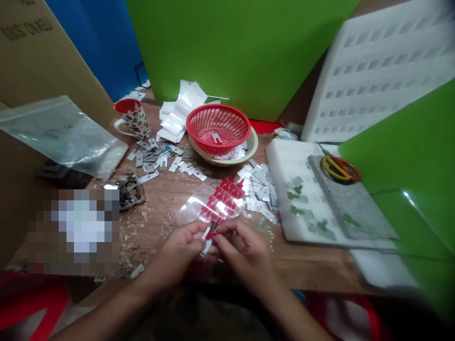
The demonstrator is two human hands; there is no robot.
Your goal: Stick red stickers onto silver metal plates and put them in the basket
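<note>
Small white plate (207,235) bearing a red sticker, pinched between the fingertips of both hands just above the near edge of the bench (159,196). The left hand (179,248) grips its lower end; the right hand (241,248) closes on the red tab. A clear sticker sheet (220,201) lies just beyond. Probable faults: the sticker may crease or sit askew, or the plate may slip from so fine a pinch among the loose plates (259,187). Writing: upside-down print on the cardboard box (31,42), cut off and not reliably readable.
</note>
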